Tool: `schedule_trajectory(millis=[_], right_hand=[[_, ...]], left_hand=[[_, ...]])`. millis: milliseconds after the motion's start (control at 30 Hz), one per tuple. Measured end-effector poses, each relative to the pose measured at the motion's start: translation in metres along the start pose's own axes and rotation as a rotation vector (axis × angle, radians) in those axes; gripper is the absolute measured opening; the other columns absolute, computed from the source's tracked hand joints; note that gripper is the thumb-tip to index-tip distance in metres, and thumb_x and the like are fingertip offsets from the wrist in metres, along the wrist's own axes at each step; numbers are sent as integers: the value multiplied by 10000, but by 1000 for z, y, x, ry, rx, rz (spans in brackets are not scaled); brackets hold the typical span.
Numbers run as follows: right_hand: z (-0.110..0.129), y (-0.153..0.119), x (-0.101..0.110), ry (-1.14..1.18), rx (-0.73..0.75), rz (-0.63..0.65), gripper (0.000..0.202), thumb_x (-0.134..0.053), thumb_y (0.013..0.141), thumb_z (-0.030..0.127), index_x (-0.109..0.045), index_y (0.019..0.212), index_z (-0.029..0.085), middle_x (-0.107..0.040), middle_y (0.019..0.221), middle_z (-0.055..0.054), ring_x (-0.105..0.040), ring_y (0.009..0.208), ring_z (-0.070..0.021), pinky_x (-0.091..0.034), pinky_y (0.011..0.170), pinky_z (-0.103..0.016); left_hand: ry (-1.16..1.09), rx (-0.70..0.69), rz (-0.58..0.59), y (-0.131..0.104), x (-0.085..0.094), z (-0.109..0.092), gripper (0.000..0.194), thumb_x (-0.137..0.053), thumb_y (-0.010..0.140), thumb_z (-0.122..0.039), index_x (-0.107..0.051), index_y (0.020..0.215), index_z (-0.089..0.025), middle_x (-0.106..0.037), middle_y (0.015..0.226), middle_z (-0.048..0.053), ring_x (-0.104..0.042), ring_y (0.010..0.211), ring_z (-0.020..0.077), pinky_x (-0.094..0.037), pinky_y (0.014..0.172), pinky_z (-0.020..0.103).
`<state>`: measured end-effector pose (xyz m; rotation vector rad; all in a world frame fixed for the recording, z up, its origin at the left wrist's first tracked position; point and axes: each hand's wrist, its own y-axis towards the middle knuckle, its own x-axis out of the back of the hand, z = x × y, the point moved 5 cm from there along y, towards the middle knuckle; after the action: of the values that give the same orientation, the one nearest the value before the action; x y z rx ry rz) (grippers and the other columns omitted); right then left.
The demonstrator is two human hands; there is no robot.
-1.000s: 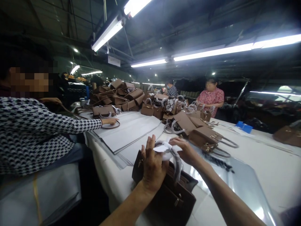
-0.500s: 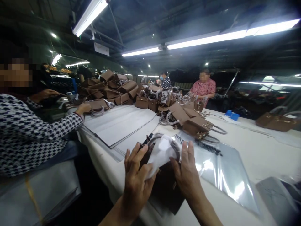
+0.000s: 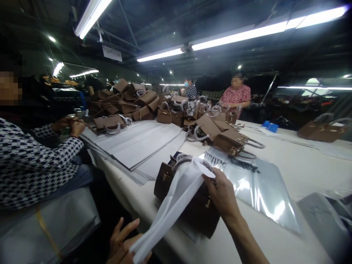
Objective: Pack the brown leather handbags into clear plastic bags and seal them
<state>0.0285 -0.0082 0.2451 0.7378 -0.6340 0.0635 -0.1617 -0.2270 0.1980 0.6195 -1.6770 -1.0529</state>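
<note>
A dark brown handbag [image 3: 192, 207] with gold-coloured fittings stands on the table in front of me. Its handles [image 3: 183, 158] are wrapped in clear plastic. A long strip of white tissue paper [image 3: 173, 200] runs from the handles down to the lower left. My left hand [image 3: 126, 242] is low, off the table's near edge, pinching the free end of that strip with some fingers spread. My right hand [image 3: 222, 192] is closed around the handle on the right side, beside the white paper; its fingertips are partly hidden.
Flat white sheets [image 3: 134, 143] lie in a stack ahead left. Printed clear plastic bags [image 3: 261, 194] lie at the right. More brown handbags [image 3: 211, 132] are heaped farther back. A co-worker in a checked sleeve [image 3: 55, 146] sits at the left; another person [image 3: 236, 93] stands across the table.
My left hand has moved from the handles down and left, drawing the white paper out into a long strip. My right hand stays at the handle. The co-worker's hands have come together.
</note>
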Motion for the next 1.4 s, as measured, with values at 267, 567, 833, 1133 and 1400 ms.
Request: schedule_trajectory(millis=[267, 567, 833, 1133, 1400], right_hand=[[-17, 37, -2, -238, -45, 62, 207, -422, 856, 337, -553, 867, 177, -574, 830, -80, -519, 791, -223, -390, 701, -325], [-34, 51, -2, -235, -158, 95, 201, -435, 845, 338, -554, 906, 187, -601, 850, -80, -544, 803, -226, -366, 695, -300], [-83, 63, 28, -97, -312, 258, 204, -475, 821, 289, -603, 784, 135, -617, 776, -60, -557, 744, -185, -389, 656, -272], [-174, 12, 24, -31, -531, 543, 286, -539, 842, 346, -557, 682, 109, -528, 581, 38, -502, 511, -69, -440, 517, -211], [-88, -14, 95, -249, -158, 50, 257, -501, 836, 311, -576, 1073, 247, -599, 1048, -61, -563, 923, -203, -463, 794, -350]], left_hand=[[-25, 346, -128, -2, -49, 28, 715, -636, 750, -308, -256, 1333, -142, -429, 1238, 165, -454, 1148, 271, -450, 921, 402], [134, -116, 266, 0, -110, 27, 202, -517, 780, -102, -628, 903, -218, -604, 977, 73, -562, 956, 211, -406, 918, 466], [-66, -358, 313, 94, -89, 0, 89, -506, 813, -155, -579, 765, -170, -536, 1215, 89, -389, 1226, 266, -222, 1036, 537], [-328, -429, 607, 132, -154, -44, 126, -454, 854, -233, -551, 813, -165, -639, 900, 36, -592, 849, 160, -341, 968, 433], [-465, -339, 636, 127, -186, -36, 125, -454, 846, -242, -538, 780, -177, -623, 903, 42, -559, 845, 174, -403, 885, 373]])
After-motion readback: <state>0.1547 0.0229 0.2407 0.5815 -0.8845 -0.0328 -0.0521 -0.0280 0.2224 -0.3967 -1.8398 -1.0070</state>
